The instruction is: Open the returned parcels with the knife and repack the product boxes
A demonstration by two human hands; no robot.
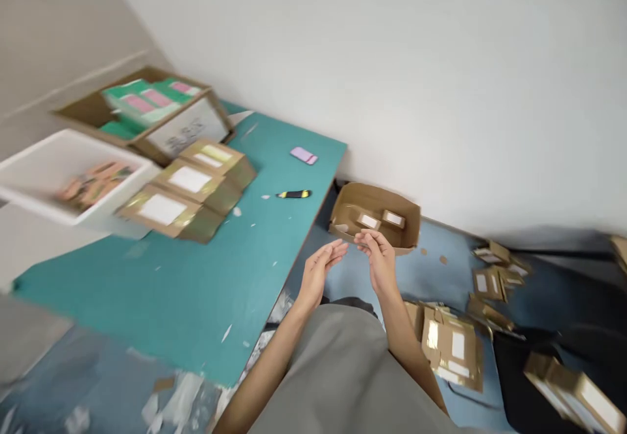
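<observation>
Teal sheeting is covering the worktable [245,257] in the head view, the only one showing, and the person is standing beside its edge. Their left hand [317,270] is hovering in the air, its fingers lying close together and apart from the thumb. Their right hand [379,261] is facing it, fingers loosely bent and parted; the two aren't touching, and I'm seeing nothing in either. Just beyond the fingertips, an open cardboard carton [375,196] is sitting lower than the tabletop, holding small labelled boxes [394,219]. A yellow-and-black utility knife [295,194] is lying near a lilac phone [304,155]; larger labelled cartons [191,179] are standing beside a white bin [105,218]. I'm judging this a pause between grips; taking a small box would be calling for reaching forward and down, fingers spreading first.
</observation>
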